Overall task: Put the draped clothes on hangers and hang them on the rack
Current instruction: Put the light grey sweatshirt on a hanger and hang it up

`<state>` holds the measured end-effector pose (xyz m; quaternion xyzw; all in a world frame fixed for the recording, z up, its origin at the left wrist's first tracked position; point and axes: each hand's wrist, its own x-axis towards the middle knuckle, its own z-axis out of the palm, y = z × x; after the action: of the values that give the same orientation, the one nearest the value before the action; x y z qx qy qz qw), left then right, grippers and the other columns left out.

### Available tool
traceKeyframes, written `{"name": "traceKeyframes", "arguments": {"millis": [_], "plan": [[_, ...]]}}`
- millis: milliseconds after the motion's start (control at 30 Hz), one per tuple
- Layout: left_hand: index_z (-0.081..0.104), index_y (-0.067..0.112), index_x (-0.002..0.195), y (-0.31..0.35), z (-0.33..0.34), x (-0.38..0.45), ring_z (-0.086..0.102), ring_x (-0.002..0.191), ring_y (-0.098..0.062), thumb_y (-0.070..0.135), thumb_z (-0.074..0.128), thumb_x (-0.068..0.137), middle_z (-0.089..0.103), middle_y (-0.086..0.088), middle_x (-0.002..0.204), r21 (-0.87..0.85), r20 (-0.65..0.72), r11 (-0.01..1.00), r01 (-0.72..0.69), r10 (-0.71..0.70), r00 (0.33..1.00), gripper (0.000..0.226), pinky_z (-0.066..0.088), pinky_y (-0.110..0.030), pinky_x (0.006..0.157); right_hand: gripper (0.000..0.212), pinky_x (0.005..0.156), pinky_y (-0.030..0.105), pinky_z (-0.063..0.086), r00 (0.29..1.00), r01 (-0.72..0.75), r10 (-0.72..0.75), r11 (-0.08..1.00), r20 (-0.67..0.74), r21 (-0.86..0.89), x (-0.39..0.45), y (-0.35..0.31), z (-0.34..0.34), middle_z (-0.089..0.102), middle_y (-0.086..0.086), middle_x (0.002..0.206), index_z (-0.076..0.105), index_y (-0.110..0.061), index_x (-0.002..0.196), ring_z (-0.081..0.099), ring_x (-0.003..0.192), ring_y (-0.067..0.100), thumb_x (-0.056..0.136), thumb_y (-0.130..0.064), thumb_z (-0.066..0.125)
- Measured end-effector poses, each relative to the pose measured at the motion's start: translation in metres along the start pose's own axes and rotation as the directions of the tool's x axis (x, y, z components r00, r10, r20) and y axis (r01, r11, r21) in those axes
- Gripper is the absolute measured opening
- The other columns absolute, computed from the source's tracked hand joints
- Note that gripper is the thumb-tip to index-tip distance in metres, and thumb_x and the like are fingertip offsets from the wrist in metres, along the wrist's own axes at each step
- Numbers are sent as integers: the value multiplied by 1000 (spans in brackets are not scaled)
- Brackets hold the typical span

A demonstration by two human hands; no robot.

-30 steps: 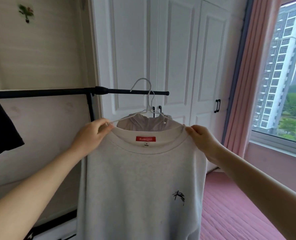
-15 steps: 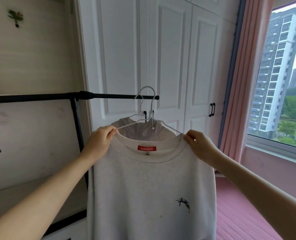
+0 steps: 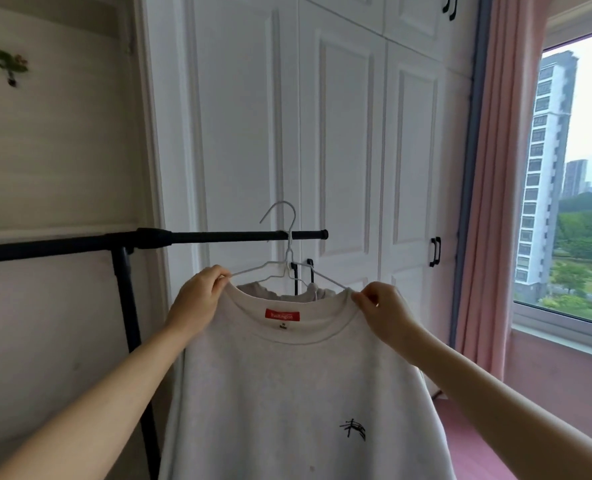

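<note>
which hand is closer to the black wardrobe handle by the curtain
Right. The right hand pinches the sweatshirt collar just lower left of the handle; the left hand is farther left.

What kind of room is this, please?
Probably a bedroom in a high-rise flat: white wardrobe doors, a black clothes rack and a pink curtain beside a window that looks out on towers.
</note>
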<state>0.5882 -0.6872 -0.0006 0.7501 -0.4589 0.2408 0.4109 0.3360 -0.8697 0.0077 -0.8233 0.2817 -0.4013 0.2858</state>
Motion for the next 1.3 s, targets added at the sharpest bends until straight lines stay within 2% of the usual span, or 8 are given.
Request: {"name": "traceKeyframes", "arguments": {"millis": [167,300,500,633,800,967,1133,1300], "plan": [[64,12,108,-34,22,24,62,97,-18,15,47,99,65,-1,108,29,-33,1000,2,-1,999,20,48,-29,83,31,59,30,41,999,-47,47,998,6,-33,32,3,35,55,-1,64,55,-13,66,50,63,17,93,-28,57],[62,11,111,-62,38,26,63,96,-20,13,51,97,68,-4,106,0,-77,999,54,-54,996,18,50,-31,81,30,51,25,34,999,-32,35,997,40,-64,37,4,62,52,-3,62,58,-9,73,43,57,12,94,-30,54],[66,13,95,-87,52,13,60,81,-13,11,55,94,67,1,91,6,-92,995,98,-97,991,11,44,-24,69,31,53,30,32,993,-24,43,986,111,-167,49,16,90,47,-8,59,47,-20,65,45,62,16,94,-28,53],[67,13,93,-97,57,13,60,81,-14,11,55,94,69,1,91,9,-135,990,140,-137,981,12,43,-25,70,25,55,29,33,989,-3,33,980,147,-201,58,17,103,50,-8,62,54,-17,73,46,60,11,95,-28,51],[69,12,93,-103,57,18,64,84,-20,10,55,93,71,-3,92,45,-152,982,183,-174,973,14,47,-31,70,37,51,27,31,989,-54,83,974,126,-220,74,18,111,49,-3,59,44,-19,59,47,60,15,94,-28,52],[69,13,91,-102,53,16,64,82,-22,10,56,92,71,-3,88,95,-131,977,190,-177,975,13,52,-36,70,19,69,30,38,987,-63,105,949,120,-310,75,24,120,65,14,94,63,-9,91,59,92,33,91,-16,45],[68,10,98,-91,46,18,64,87,-24,10,55,92,70,-6,94,145,-80,966,213,-203,976,14,49,-32,70,25,89,45,47,989,-47,90,941,115,-336,67,20,112,58,13,112,55,-10,106,54,105,34,83,-10,44],[60,8,120,-72,31,12,57,112,-28,7,49,92,63,-11,122,177,52,955,238,-250,967,30,46,-35,88,34,92,43,46,987,13,35,956,158,-293,49,4,99,56,13,120,52,-7,117,52,111,31,83,-9,46]]}}
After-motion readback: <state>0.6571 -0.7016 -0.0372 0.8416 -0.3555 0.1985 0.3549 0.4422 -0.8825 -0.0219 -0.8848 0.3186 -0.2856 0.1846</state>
